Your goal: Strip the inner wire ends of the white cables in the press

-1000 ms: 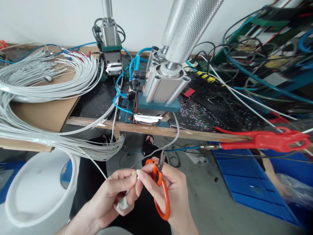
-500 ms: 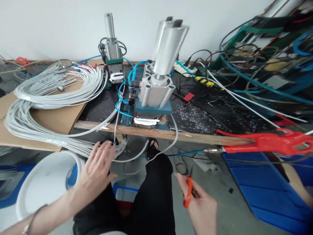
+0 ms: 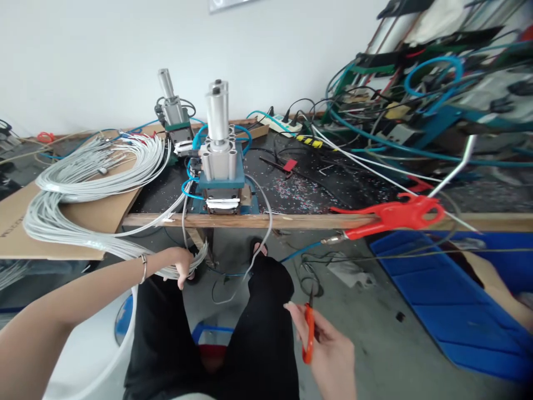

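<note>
My left hand [image 3: 180, 263] is wrapped over the hanging end of a bundle of light grey cables [image 3: 89, 238], just below the bench edge. Its fingers point down and are partly hidden, with the cut cable ends showing to their right. My right hand [image 3: 327, 339] holds orange-handled scissors [image 3: 308, 333] over the floor by my right knee, the dark blades pointing up and away. Above the left hand, on the bench, stands a pneumatic machine [image 3: 220, 166] with a silver cylinder. A single grey cable [image 3: 268, 222] loops down beside it.
A smaller similar machine [image 3: 175, 119] stands behind. More coiled cables lie on cardboard [image 3: 120, 208]. A red air gun [image 3: 389, 215] is at the bench's front edge [image 3: 291, 221]. A white bucket [image 3: 89, 355] sits lower left, a blue bin [image 3: 433, 300] lower right. Colourful scraps litter the bench.
My left hand has moved forward and down from above the bundle, closing over its end. My right hand still holds the scissors. The camera view has shifted.
</note>
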Demonstrator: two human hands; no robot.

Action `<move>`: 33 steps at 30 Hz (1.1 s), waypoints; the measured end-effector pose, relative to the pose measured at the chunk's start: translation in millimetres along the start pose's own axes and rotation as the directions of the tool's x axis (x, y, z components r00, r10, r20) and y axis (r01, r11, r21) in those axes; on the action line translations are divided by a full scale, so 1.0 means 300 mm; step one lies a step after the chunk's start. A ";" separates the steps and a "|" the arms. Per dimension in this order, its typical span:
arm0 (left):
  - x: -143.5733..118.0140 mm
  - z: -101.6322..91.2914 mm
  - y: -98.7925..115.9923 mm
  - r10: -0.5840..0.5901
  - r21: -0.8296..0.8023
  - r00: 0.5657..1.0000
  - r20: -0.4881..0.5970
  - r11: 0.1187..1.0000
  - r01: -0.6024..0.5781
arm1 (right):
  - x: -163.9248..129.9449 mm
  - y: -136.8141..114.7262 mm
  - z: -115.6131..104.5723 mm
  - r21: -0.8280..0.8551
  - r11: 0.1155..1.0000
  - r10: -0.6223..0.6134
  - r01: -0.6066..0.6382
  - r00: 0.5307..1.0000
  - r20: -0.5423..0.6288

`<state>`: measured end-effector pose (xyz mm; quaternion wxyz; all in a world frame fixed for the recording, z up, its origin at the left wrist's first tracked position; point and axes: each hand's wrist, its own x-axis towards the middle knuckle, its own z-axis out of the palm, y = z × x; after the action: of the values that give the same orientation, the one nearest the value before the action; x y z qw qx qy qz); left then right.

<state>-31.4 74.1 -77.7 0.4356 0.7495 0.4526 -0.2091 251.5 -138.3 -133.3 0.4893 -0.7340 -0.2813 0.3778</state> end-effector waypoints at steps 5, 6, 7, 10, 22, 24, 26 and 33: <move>-0.019 0.020 0.027 -0.221 0.047 0.877 0.427 0.974 0.223 | -0.020 0.028 -0.032 -0.012 0.999 -0.047 0.047 0.999 -0.026; -0.031 0.024 0.034 -0.250 0.064 0.833 0.494 0.966 0.252 | -0.020 0.033 -0.037 -0.007 0.999 -0.049 0.048 0.999 -0.018; -0.043 0.026 0.043 -0.266 0.070 0.793 0.548 0.959 0.274 | -0.018 0.036 -0.041 0.001 0.999 -0.048 0.048 0.999 -0.012; -0.071 0.021 0.083 -0.246 0.023 0.722 0.647 0.952 0.304 | -0.017 0.034 -0.057 0.034 0.998 -0.047 0.048 0.999 -0.025; -0.123 0.021 0.274 -0.070 -0.190 0.916 0.395 0.969 0.156 | -0.160 -0.078 -0.057 0.114 0.990 -0.083 0.089 0.995 -0.052; -0.188 0.025 0.293 0.000 -0.242 0.963 0.269 0.968 0.067 | -0.204 -0.072 -0.032 0.187 0.982 -0.033 0.032 0.999 0.007; -0.260 0.028 0.310 0.052 -0.285 0.992 0.112 0.958 -0.018 | -0.243 -0.062 0.002 0.274 0.959 0.055 -0.076 0.995 0.083; -0.442 0.104 0.324 0.168 -0.324 0.944 -0.283 0.910 -0.259 | -0.216 -0.139 0.208 0.577 0.815 -0.221 0.043 0.945 0.242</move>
<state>-11.9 -38.5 44.8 0.5245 0.7233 0.4487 0.0216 162.1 -142.3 -91.2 0.6614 -0.4693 -0.2782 0.5147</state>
